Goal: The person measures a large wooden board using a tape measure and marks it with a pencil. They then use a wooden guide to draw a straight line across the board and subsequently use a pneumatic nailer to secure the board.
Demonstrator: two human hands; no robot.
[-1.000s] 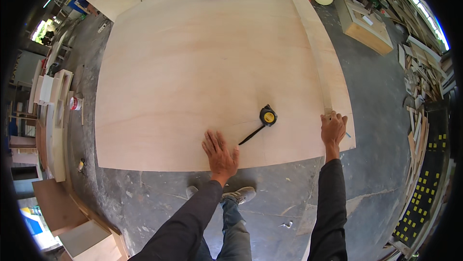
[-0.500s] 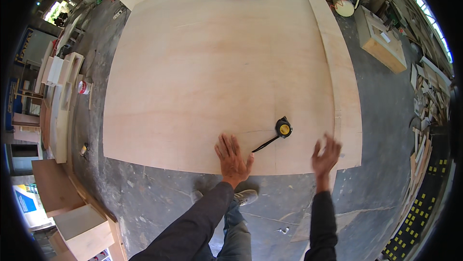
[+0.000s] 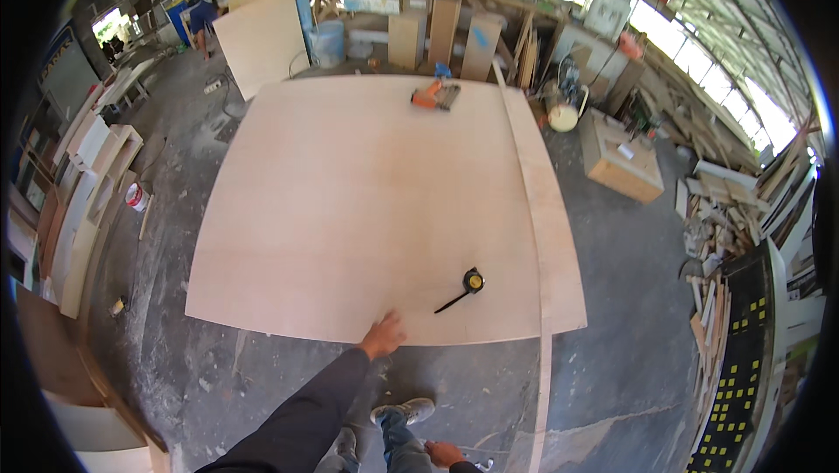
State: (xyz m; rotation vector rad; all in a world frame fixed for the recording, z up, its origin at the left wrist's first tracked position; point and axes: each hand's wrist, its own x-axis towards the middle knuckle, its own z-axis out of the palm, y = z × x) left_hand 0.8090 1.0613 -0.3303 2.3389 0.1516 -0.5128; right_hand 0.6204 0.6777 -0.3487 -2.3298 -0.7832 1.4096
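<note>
A large pale plywood sheet (image 3: pixel 376 202) lies in front of me. My left hand (image 3: pixel 383 337) is at its front edge, fingers apart and a little blurred, holding nothing. My right hand (image 3: pixel 444 453) is low by my legs, over the floor; its fingers are mostly hidden. Nearest my left hand on the sheet is a black and yellow tape measure (image 3: pixel 473 281) with a dark strap. A long, narrow wooden strip (image 3: pixel 531 211) runs along the sheet's right side and past its front edge. An orange nail gun (image 3: pixel 434 95) rests at the far edge.
Behind the sheet stand a leaning board (image 3: pixel 262 40), a blue bucket (image 3: pixel 328 43) and an air compressor (image 3: pixel 564 110). A wooden box (image 3: pixel 620 158) and scrap wood (image 3: pixel 730 211) are on the right. To the left are a wooden frame (image 3: pixel 96 219) and a paint can (image 3: pixel 136 197). Another person (image 3: pixel 205 5) bends at far left.
My view has tilted up, showing more of the workshop. My left hand has drawn back toward the sheet's edge. My right hand has left the strip area and dropped near my legs.
</note>
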